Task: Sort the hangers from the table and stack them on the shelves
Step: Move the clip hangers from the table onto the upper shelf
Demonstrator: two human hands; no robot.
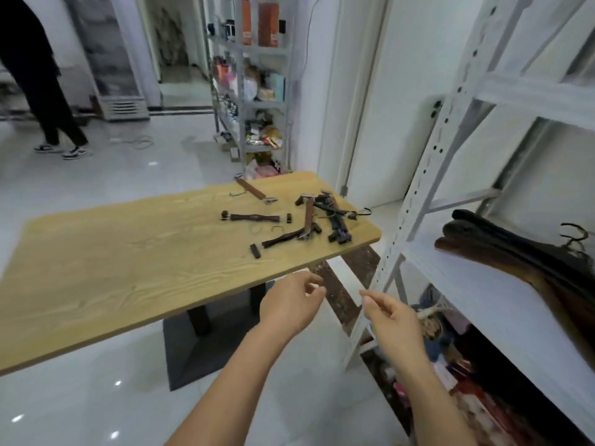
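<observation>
Several clip hangers (309, 217) lying scattered on table (128, 268); stacked hangers (499, 249) resting on shelf (483, 284). Left hand (289, 304), right hand (392, 320) hovering empty, fingers loosely curled, beside table edge. Likely reaching for next hanger, needing firm grip.

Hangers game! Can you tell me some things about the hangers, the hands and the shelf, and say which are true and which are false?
1. Several hangers lie on the wooden table. True.
2. The left hand grips a hanger. False: it holds nothing and hovers below the table's edge.
3. The right hand holds nothing. True.
4. The white shelf beside the table has no hangers on it. False: dark stacked hangers lie on it.
</observation>
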